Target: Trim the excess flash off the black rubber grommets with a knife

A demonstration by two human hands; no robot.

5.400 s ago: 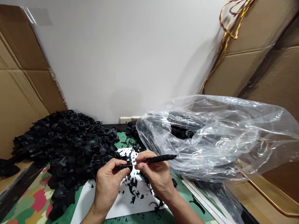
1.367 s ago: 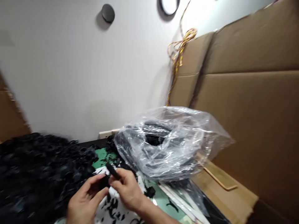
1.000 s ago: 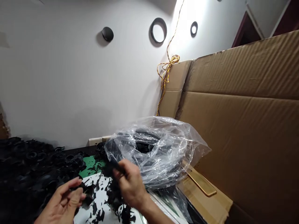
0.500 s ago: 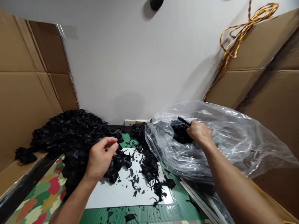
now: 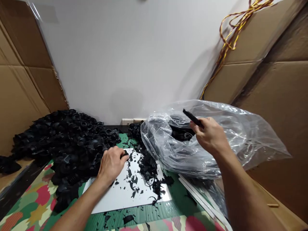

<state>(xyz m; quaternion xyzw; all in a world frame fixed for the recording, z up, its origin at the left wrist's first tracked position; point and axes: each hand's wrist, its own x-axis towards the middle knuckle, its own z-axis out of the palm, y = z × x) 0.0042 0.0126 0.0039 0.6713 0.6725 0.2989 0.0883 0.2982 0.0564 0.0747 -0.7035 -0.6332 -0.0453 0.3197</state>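
Note:
My right hand [image 5: 210, 134] is closed round a slim black tool [image 5: 192, 117] and hovers over the mouth of a clear plastic bag [image 5: 235, 134] that holds black rubber parts. My left hand [image 5: 111, 163] rests low on the white board [image 5: 125, 194], its fingertips pinched at a small black rubber part [image 5: 125, 154] at the edge of the big pile of black ribbed rubber parts [image 5: 64, 141]. Black trimmings [image 5: 150, 170] lie scattered on the board between the two hands.
Cardboard sheets [image 5: 276, 83] stand at the right and left. A yellow and red twisted wire [image 5: 228, 35] hangs down the white wall. A green patterned mat [image 5: 36, 205] covers the table under the board. A wall socket [image 5: 127, 121] sits behind the pile.
My right hand has lifted out of the bag mouth with the black tool. My left hand has dropped from above the pile to the board's edge, at a rubber part.

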